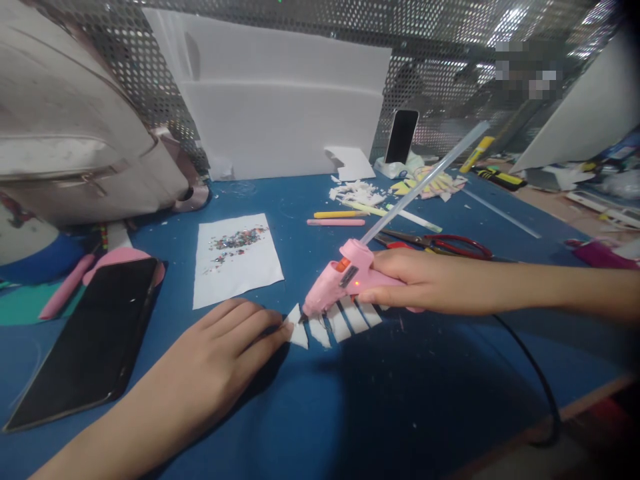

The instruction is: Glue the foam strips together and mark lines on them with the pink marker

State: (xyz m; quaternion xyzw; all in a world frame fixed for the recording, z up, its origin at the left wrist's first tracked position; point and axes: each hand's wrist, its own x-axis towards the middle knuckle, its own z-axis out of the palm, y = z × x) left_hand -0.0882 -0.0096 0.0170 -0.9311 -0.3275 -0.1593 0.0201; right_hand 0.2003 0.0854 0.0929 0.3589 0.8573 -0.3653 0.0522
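Observation:
My right hand (405, 277) is wrapped round the handle of a pink hot glue gun (325, 290), with a small orange light lit on its side. A long clear glue stick (430, 179) sticks up out of its back. The nozzle points down at a row of white cut pieces (340, 323), touching or just above them. My left hand (230, 347) rests on the table, fingers together, its thumb and fingertips closed on the leftmost white piece (297, 327). Part of the row is hidden behind the glue gun and my right hand.
White paper bearing colourful sequins (237, 243) lies beyond my left hand. Red-handled scissors (460, 247), pens (336, 223) and white scraps (357, 192) lie farther back. A dark phone (90, 340) lies left, near a bag (85, 120). A black cable (535, 373) hangs over the right edge.

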